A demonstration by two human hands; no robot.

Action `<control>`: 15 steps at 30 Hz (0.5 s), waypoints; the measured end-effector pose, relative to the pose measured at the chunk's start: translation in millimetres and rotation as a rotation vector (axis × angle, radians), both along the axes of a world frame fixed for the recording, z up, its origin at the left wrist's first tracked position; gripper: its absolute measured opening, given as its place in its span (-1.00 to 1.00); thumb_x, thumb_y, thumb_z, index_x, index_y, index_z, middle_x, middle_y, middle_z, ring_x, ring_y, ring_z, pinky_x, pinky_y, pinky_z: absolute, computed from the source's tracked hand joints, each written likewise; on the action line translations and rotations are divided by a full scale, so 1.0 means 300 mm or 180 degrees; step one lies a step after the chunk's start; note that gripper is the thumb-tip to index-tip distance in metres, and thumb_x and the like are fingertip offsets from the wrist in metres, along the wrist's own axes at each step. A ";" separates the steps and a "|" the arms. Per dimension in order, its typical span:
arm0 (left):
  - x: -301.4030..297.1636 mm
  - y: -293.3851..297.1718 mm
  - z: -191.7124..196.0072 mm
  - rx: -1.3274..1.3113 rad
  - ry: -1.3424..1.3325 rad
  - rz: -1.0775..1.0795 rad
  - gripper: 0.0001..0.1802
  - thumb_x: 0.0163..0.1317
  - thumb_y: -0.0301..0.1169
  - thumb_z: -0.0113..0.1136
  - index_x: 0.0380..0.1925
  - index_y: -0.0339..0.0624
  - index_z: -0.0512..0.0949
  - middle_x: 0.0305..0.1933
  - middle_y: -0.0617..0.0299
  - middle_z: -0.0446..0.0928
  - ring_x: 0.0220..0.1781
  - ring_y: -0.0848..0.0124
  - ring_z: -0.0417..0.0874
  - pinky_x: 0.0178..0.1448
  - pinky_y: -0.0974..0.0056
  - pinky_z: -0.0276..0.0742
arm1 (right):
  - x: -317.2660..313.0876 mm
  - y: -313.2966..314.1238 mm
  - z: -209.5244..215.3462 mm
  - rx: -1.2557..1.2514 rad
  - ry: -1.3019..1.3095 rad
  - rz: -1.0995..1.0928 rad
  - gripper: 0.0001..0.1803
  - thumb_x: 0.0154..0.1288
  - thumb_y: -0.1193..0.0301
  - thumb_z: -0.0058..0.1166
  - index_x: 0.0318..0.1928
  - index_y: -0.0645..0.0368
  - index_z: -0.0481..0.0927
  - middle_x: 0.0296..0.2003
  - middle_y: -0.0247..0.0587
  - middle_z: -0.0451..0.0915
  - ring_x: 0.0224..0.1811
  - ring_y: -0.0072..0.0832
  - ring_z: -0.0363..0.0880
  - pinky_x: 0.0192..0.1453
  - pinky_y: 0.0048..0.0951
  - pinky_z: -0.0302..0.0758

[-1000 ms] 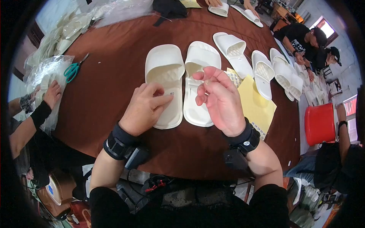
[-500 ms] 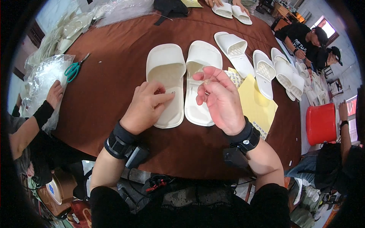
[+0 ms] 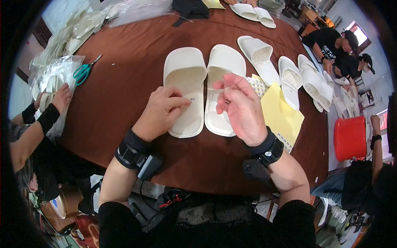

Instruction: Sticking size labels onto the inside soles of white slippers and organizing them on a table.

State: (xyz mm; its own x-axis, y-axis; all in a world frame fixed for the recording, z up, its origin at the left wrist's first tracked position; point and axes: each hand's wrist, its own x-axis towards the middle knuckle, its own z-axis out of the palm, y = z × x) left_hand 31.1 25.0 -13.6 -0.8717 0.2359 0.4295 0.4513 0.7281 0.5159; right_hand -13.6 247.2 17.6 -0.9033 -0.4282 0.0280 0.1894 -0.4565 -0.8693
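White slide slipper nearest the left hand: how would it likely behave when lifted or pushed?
The white slide slipper is probably light and springy, given its smooth, foam-like look. Its arched strap may flex if squeezed, being open underneath. Rolling seems unlikely: it lies broad and flat on the brown tablecloth.

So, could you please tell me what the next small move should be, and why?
I'd perhaps ease the right hand aside: it blocks much of the white slide slipper beneath, so that insole can't be fully checked, whereas the slide slipper to its left plainly shows a dark printed mark near the left hand.
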 end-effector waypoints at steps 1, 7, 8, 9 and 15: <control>0.004 -0.011 -0.007 -0.0012 -0.0006 0.0045 -0.74 0.03 -0.58 0.08 -0.30 -0.13 0.67 -0.21 0.14 0.53 -0.10 0.16 0.52 0.02 0.19 0.44 | 0.002 -0.007 -0.003 0.0011 -0.0032 0.0000 -0.69 0.31 0.55 -0.12 0.07 0.20 0.41 -0.06 -0.09 0.50 -0.35 -0.54 0.46 -0.26 -0.43 0.46; 0.005 -0.050 0.003 0.1185 -0.0493 0.0198 -0.77 0.12 -0.59 0.01 -0.30 -0.25 0.64 -0.28 0.19 0.58 -0.21 0.39 0.59 -0.08 0.33 0.50 | 0.017 -0.019 -0.010 0.0051 -0.0038 -0.0061 -0.67 0.26 0.61 -0.14 0.05 0.27 0.37 -0.11 -0.04 0.52 -0.41 -0.53 0.46 -0.33 -0.47 0.47; 0.006 -0.054 0.007 0.1363 -0.0678 0.0269 -0.78 0.15 -0.59 -0.01 -0.29 -0.30 0.63 -0.29 0.21 0.59 -0.24 0.44 0.59 -0.09 0.37 0.50 | 0.021 -0.023 -0.013 0.0074 -0.0034 -0.0047 -0.66 0.26 0.61 -0.14 0.06 0.27 0.36 -0.11 -0.03 0.52 -0.42 -0.53 0.45 -0.32 -0.47 0.47; 0.007 -0.061 0.009 0.1546 -0.0858 0.0335 -0.78 0.18 -0.58 -0.02 -0.28 -0.35 0.62 -0.31 0.24 0.60 -0.26 0.49 0.59 -0.10 0.40 0.51 | 0.029 -0.030 -0.011 0.0133 -0.0044 -0.0053 -0.64 0.26 0.61 -0.15 0.08 0.28 0.34 -0.10 -0.01 0.52 -0.43 -0.53 0.44 -0.32 -0.48 0.46; 0.000 -0.088 0.000 0.2452 -0.1116 0.0423 -0.77 0.22 -0.57 -0.04 -0.24 -0.37 0.61 -0.33 0.25 0.59 -0.28 0.50 0.58 -0.09 0.42 0.52 | 0.055 -0.049 -0.023 0.0229 0.0206 0.0031 -0.65 0.26 0.62 -0.16 0.08 0.29 0.33 -0.12 -0.03 0.52 -0.43 -0.55 0.43 -0.34 -0.53 0.43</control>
State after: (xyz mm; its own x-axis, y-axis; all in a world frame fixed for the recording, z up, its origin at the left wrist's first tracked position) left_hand 31.3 -1.5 -13.5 -0.9838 -0.1247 0.1285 0.1090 0.1526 0.9823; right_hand 2.9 232.4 10.8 -0.8963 -0.4399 0.0551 0.1358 -0.3908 -0.9104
